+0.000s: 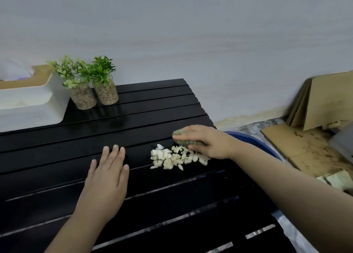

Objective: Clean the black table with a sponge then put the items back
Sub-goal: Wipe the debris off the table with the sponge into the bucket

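Left hand [107, 173]: nearest the camera, laid palm-down and flat on the black table [57, 157], fingers spread and pointing away toward the wall; it grasps nothing.
Right hand [205, 141]: reaches in from the right across the table's right edge, fingers curled over the sponge and pressing it against the slats.
Sponge [186, 137]: greenish and worn, under the right palm and fingers; only its left end and near edge show past the fingertips.
Sponge axis: long axis runs roughly left to right, along the slats, the exposed end pointing left toward the table's middle.
Crumbs [176, 157]: a heap of pale white and cream bits on the slats, just in front of the sponge and touching the right hand's lower edge; well clear of the left hand.
Potted plants [93, 84]: two small green sprigs in pebble-filled clear cups, side by side at the far left of the table.
White tray [32, 103]: just left of the plants, at the far left of the table.
Blue basin [254, 143]: rim visible beyond the right edge, partly hidden by the right forearm.
Cardboard [313, 119]: flattened pieces on the floor at right.
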